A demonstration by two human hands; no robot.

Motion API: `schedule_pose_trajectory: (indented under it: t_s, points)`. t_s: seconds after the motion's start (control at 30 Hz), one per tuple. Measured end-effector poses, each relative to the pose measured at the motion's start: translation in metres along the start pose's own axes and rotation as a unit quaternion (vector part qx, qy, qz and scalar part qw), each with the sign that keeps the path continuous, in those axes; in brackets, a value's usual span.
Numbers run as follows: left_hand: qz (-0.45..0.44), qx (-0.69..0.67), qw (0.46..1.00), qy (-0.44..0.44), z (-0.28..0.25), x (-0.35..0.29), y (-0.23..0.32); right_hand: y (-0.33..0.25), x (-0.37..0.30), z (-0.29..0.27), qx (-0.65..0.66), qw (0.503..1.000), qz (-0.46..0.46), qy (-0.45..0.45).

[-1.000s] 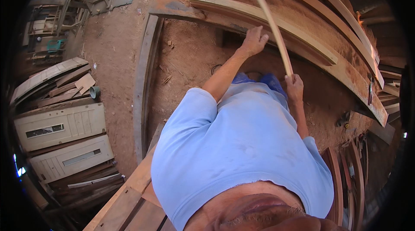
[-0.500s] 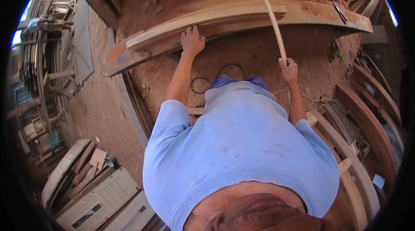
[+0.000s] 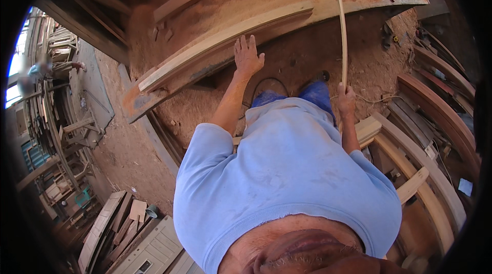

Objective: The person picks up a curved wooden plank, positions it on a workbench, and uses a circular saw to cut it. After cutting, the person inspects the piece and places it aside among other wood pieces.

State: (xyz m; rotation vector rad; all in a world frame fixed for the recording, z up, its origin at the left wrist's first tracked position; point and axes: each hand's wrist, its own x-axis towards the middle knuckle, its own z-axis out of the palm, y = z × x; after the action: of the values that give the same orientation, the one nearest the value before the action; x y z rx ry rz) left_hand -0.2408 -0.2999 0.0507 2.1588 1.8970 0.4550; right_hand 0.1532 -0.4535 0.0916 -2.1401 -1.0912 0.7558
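Observation:
My left hand [image 3: 248, 56] lies flat with fingers spread against the edge of a long pale wooden board [image 3: 225, 43] that rests on a sawdust-covered workbench [image 3: 359, 2]. My right hand [image 3: 346, 98] is closed around the lower end of a thin pale wooden strip [image 3: 341, 23], which rises up and away past the bench's top. My light blue shirt fills the middle of the view and hides my lower body.
Curved wooden planks [image 3: 435, 120] are stacked on the right. A black cable [image 3: 266, 85] loops on the sawdust floor under the bench. White panelled doors [image 3: 154, 248] and loose boards [image 3: 110, 222] lie at lower left. Timber racks [image 3: 56, 120] stand at far left.
The view has swung, so the bench now sits higher and more to the right. My left hand stays on the board's edge and my right hand keeps its grip on the strip.

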Motion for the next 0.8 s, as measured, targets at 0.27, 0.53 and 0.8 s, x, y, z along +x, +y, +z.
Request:
schedule_pose_trajectory:
  t_s: [0.27,0.53,0.8]
  points:
    - [-0.069,0.052,0.996,0.030,0.018,0.030,0.024,0.006,0.102,-0.015,0.010,1.000,-0.017,-0.006]
    - [-0.150,0.105,0.982,0.048,0.028,0.041,0.045,-0.039,0.211,-0.050,0.070,0.989,-0.126,-0.022]
    - [-0.344,0.047,0.937,-0.038,0.039,0.096,0.089,0.025,0.363,-0.098,-0.193,0.967,-0.102,-0.127]
